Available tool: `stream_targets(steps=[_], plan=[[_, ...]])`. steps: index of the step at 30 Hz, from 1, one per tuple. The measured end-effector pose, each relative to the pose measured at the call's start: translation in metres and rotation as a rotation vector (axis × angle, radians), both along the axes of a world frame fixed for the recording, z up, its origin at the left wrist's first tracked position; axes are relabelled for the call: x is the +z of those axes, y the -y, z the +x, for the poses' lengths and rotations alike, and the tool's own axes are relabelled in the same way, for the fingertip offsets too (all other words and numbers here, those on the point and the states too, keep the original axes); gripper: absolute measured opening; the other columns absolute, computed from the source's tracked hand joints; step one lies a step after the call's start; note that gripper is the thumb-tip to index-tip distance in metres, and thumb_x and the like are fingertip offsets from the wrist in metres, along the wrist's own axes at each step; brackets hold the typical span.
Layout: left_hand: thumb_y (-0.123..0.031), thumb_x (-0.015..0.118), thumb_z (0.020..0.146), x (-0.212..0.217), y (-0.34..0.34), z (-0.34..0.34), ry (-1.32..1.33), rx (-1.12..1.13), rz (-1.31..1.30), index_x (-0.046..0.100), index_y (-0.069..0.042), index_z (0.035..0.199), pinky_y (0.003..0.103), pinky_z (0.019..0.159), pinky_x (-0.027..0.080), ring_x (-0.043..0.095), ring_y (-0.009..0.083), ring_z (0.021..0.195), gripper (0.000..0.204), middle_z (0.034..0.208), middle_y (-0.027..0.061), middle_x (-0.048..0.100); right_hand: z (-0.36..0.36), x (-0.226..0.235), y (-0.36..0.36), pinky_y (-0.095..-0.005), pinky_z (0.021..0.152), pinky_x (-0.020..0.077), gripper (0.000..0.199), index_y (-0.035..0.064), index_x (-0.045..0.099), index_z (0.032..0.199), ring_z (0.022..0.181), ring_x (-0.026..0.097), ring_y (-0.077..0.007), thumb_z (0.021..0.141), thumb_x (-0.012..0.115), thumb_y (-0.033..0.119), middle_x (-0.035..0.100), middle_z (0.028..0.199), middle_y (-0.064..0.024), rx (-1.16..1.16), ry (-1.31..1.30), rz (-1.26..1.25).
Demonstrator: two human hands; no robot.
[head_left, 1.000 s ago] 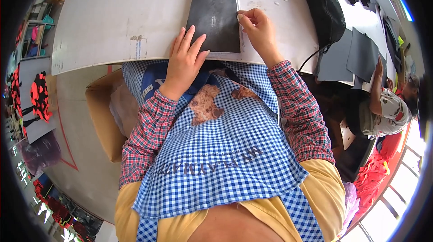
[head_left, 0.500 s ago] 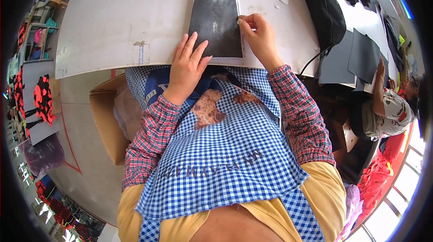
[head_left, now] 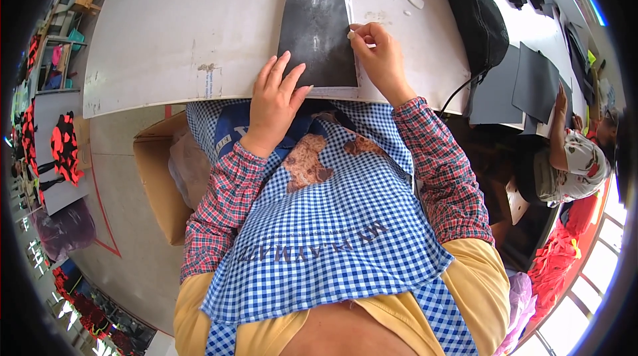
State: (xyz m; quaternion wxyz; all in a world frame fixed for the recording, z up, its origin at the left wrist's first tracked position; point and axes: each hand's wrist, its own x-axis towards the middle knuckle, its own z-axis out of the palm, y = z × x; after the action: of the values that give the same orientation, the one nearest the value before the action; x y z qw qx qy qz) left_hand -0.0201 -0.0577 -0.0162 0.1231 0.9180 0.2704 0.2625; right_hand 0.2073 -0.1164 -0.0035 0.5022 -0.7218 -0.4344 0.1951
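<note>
1. The dark tapered panel (head_left: 318, 27) lies flat on the white worktable (head_left: 166, 30), at 12 o'clock from the person's chest, its wide end at the near table edge.
2. The left hand (head_left: 276, 100) rests palm-down with fingers spread, the fingertips (head_left: 287, 64) pressing the panel's near left corner.
3. The right hand (head_left: 380, 57) sits at the panel's right edge, thumb and forefinger pinching a small white piece (head_left: 350, 34), perhaps chalk, against that edge.
4. Judging by its flat lie and matte face, the panel is probably thin, light and flexible. It would likely slide on the smooth table unless held down, and is best taken by its edges or corners.
5. Open table lies at 9 to 11 o'clock. At 2 o'clock a black bag (head_left: 475, 17) and stacked dark sheets (head_left: 525, 87) crowd the right side.
6. A cardboard box (head_left: 159, 190) stands on the floor at 8 o'clock, under the table edge.
</note>
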Motion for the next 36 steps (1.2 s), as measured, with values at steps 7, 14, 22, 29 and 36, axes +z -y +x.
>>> stream_targets(steps=[7,14,22,29,36], plan=[[-0.023,0.065,0.091,0.009,-0.012,0.007,0.113,0.024,-0.045,0.062,-0.007,0.123,0.045,0.108,0.037,0.046,0.0374,0.128,0.036,0.140,0.0164,0.049,0.004,0.000,0.001,-0.0301,0.067,0.0544,0.022,-0.0020,0.065,0.093,0.073,0.066,-0.0180,0.090,0.065,0.020,0.071,0.083,-0.0117,-0.060,0.031,0.022],[-0.020,0.058,0.096,0.007,-0.063,0.031,0.156,-0.024,-0.088,0.056,-0.007,0.131,0.045,0.112,0.032,0.037,0.0406,0.137,0.037,0.144,0.0169,0.047,-0.001,0.020,0.001,-0.0269,0.061,0.0532,0.022,-0.0016,0.066,0.092,0.066,0.064,-0.0110,0.091,0.065,0.021,0.068,0.076,-0.0065,0.032,-0.203,-0.104],[-0.026,0.051,0.097,-0.001,-0.074,0.043,-0.092,-0.040,-0.071,0.049,-0.016,0.140,0.058,0.113,0.022,0.028,0.0303,0.145,0.043,0.152,0.0055,0.039,-0.006,0.025,-0.010,-0.0230,0.059,0.0529,0.023,-0.0009,0.064,0.093,0.065,0.061,-0.0086,0.094,0.064,0.022,0.066,0.079,-0.0033,0.157,-0.318,-0.247],[-0.025,0.050,0.097,-0.006,-0.069,0.043,-0.128,-0.013,-0.032,0.051,-0.016,0.137,0.058,0.113,0.023,0.033,0.0251,0.142,0.041,0.151,0.0047,0.042,-0.011,0.029,-0.031,-0.0226,0.059,0.0528,0.024,0.0000,0.065,0.090,0.063,0.062,-0.0086,0.091,0.065,0.024,0.066,0.073,-0.0034,0.244,-0.136,-0.355],[-0.021,0.054,0.094,-0.007,-0.065,0.046,-0.129,0.012,-0.024,0.051,-0.018,0.137,0.058,0.112,0.024,0.034,0.0252,0.142,0.043,0.151,0.0043,0.041,-0.019,0.010,-0.045,-0.0341,0.062,0.0529,0.023,0.0019,0.067,0.084,0.063,0.067,-0.0220,0.083,0.067,0.025,0.068,0.070,-0.0107,0.184,0.311,-0.239]])
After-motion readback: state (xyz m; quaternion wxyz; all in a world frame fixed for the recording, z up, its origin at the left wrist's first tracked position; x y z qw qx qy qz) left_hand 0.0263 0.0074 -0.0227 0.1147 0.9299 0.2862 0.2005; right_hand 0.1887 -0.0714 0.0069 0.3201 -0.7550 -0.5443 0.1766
